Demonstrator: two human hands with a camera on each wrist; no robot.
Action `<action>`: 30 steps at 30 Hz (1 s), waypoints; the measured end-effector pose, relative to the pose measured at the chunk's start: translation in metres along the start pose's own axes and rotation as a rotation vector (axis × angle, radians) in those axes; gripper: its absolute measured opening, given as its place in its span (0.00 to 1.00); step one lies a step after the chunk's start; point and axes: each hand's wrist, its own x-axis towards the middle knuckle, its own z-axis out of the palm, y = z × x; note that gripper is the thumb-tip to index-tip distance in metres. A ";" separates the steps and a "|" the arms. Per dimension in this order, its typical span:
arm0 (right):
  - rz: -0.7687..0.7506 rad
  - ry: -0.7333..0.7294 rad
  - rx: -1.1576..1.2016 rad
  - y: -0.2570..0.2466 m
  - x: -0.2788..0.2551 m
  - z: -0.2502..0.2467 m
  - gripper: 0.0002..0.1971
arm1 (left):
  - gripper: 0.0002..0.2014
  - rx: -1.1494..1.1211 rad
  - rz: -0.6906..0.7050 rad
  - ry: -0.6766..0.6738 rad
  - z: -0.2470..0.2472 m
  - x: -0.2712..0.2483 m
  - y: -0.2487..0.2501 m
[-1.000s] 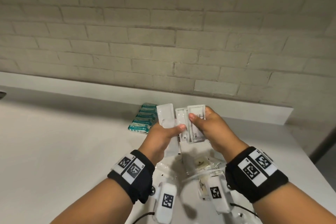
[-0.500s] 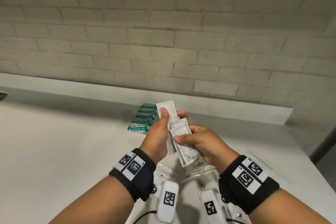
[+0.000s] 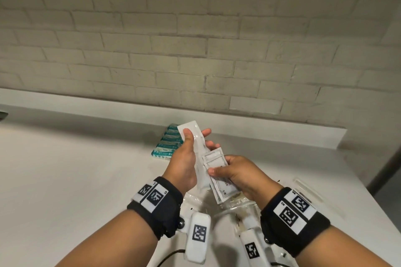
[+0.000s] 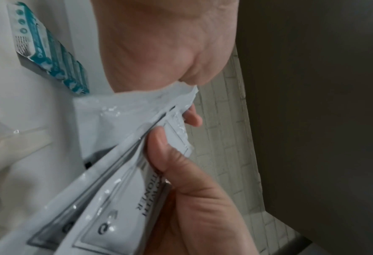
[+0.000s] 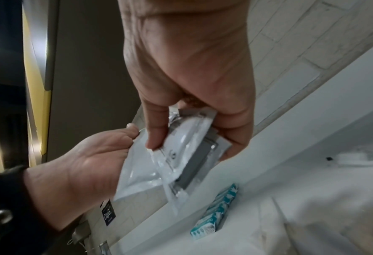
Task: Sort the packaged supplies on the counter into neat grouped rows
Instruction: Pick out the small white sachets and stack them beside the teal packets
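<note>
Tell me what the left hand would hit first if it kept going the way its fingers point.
Probably the teal packet row on the counter past the left hand, then the ledge; depth is unclear.

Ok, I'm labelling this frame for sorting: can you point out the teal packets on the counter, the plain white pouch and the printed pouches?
teal packets [image 3: 166,147]: head view, middle of the row.
plain white pouch [image 3: 196,136]: head view, upper half, beside the left thumb.
printed pouches [image 3: 219,182]: head view, front face below the right thumb.

Bare forearms. Each wrist wore a black band [image 3: 158,206] carrying white tags printed with black square codes. White camera blocks [image 3: 198,237], also code-tagged, hung beneath; thin black cable [image 3: 171,254] trailed from the left one.
</note>
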 end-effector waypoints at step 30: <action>-0.301 0.178 0.295 -0.032 0.004 -0.024 0.05 | 0.18 0.320 0.062 -0.006 -0.002 0.000 -0.009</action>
